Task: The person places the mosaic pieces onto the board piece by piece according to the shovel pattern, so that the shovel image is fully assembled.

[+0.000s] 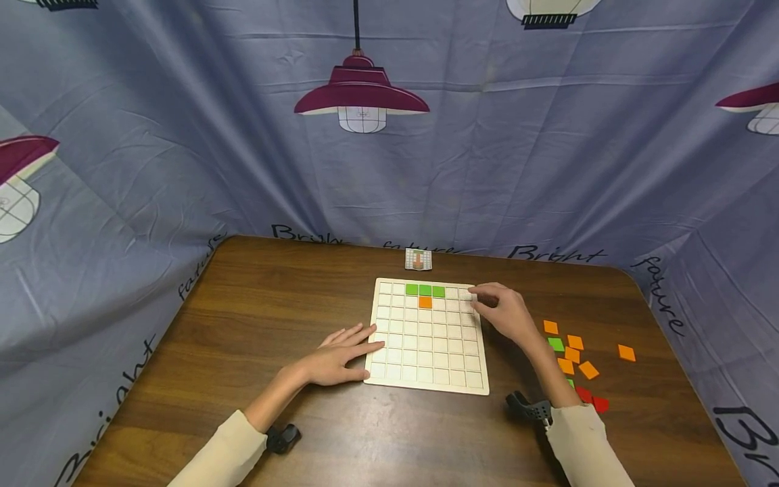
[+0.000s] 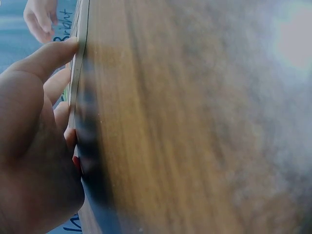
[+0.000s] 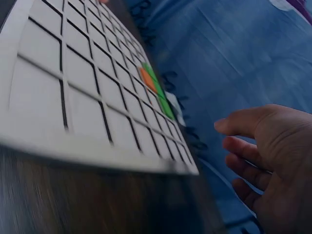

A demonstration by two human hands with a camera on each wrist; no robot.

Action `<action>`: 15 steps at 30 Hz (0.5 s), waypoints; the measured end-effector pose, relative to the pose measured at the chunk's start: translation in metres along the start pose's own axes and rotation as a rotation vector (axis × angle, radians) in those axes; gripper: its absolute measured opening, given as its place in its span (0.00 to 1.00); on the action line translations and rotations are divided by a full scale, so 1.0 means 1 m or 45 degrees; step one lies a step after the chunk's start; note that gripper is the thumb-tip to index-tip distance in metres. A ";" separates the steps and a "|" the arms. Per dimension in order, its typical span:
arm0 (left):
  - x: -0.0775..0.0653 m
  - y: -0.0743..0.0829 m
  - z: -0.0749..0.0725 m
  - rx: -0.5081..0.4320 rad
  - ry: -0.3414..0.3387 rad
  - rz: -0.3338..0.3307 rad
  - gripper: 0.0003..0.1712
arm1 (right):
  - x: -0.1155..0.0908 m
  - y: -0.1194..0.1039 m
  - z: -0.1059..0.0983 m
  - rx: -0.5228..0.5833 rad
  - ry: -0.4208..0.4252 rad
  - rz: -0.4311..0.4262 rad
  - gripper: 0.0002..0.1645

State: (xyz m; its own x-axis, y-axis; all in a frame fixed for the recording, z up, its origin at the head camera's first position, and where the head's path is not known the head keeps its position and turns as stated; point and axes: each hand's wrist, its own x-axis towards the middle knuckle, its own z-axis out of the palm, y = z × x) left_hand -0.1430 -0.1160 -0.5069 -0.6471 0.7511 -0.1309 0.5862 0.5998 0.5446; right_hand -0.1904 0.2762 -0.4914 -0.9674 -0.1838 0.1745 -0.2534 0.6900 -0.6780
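While our left hand lies spread over one edge of the board, probably to steady it, our right hand, loosely curved and seemingly empty, hovers by a far corner.

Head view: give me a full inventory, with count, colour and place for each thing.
Grid board: 1, off-white, mid-table
Green tiles on board: 3, green, side by side in the far row
Orange tile on board: 1, orange, below the middle green one
Loose orange tiles: 6 visible, orange, table's right
Loose green tiles: 2 visible, green, same group
Loose red tiles: 2 visible, red, same group, nearest
Patterned card: 1, multicoloured, beyond the board
Table: 1, brown, beneath everything
Curtain: blue-grey, lamp-printed, behind
Wrist devices: 2, black, one per wrist
Sleeves: 2, cream, forearms
Left hand: 1, on board's left edge
Right hand: 1, at board's far right corner
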 end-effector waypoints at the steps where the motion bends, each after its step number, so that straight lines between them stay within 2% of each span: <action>1: 0.000 0.000 0.000 0.001 0.000 -0.001 0.34 | -0.003 0.003 -0.006 -0.007 0.008 0.012 0.19; 10: 0.001 -0.001 0.001 0.000 0.001 0.003 0.34 | -0.042 0.032 -0.055 -0.094 0.102 0.065 0.23; 15: 0.000 -0.001 0.002 0.003 0.006 0.010 0.34 | -0.063 0.051 -0.072 -0.105 0.104 0.159 0.25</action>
State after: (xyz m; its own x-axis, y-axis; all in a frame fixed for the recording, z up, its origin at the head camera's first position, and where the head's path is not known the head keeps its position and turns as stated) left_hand -0.1433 -0.1160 -0.5090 -0.6447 0.7545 -0.1228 0.5924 0.5946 0.5436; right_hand -0.1427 0.3736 -0.4857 -0.9876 -0.0378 0.1525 -0.1276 0.7596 -0.6377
